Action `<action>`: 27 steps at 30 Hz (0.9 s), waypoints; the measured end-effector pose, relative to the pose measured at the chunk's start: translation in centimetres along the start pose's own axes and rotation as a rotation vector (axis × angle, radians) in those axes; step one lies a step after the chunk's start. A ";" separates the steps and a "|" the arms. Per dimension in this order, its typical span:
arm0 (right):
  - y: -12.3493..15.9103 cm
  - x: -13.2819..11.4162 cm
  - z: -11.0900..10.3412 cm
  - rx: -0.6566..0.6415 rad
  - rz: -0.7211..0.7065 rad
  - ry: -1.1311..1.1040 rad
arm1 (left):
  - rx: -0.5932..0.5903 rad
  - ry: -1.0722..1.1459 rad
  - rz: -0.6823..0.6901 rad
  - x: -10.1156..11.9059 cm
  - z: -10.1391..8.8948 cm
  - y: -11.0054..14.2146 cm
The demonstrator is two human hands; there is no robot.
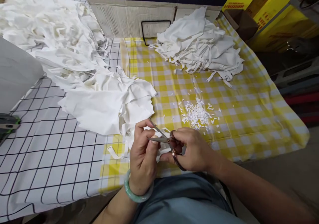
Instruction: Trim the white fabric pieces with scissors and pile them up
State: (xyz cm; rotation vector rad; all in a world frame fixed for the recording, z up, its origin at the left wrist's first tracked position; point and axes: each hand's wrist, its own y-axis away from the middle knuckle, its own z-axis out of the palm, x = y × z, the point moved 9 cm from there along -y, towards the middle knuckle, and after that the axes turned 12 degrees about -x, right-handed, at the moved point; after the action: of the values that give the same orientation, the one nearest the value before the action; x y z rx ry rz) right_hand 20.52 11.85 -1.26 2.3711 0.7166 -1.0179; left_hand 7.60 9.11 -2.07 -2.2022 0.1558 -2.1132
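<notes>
My right hand grips a pair of scissors by its copper-coloured handles, the blades parted and pointing left. Right at the blades is my left hand, its thumb and fingers pinched on a white fabric strap that they mostly hide. A green bangle circles my left wrist. White cloth with zigzag edges lies just beyond this hand, and a loose strap end curls out beside it. Past my right hand, small white clippings are scattered in a little heap.
A large heap of white cloth covers the back left. Another pile of strapped white pieces lies at the back right, near a black wire frame. A cardboard beer box borders the checked table cover.
</notes>
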 end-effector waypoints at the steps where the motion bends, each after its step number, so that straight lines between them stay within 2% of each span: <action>1: -0.1 0.0 0.0 0.002 -0.001 -0.001 | 0.006 0.007 0.000 -0.1 0.0 0.1; 9: -0.3 0.4 0.0 0.009 0.001 -0.044 | 0.004 0.001 -0.009 -0.3 0.2 0.1; 14: -0.3 1.0 0.2 -0.012 0.056 -0.084 | -0.006 -0.018 0.016 -0.2 0.3 0.0; 17: 0.1 1.9 0.4 -0.027 0.110 -0.103 | -0.054 -0.034 0.039 0.1 0.8 -0.3; 21: 1.3 3.5 0.3 -0.037 0.193 -0.158 | -0.146 -0.088 0.096 0.8 2.2 -1.2; 27: 3.7 6.8 0.0 -0.036 0.365 -0.305 | -0.280 -0.042 0.053 -0.2 5.9 -2.5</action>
State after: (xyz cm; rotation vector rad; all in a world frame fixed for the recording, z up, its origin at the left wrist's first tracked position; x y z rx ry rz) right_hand 26.86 10.92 -5.67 2.1405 0.1794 -1.1514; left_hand 13.49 11.61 -2.20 -2.3560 0.5311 -2.1279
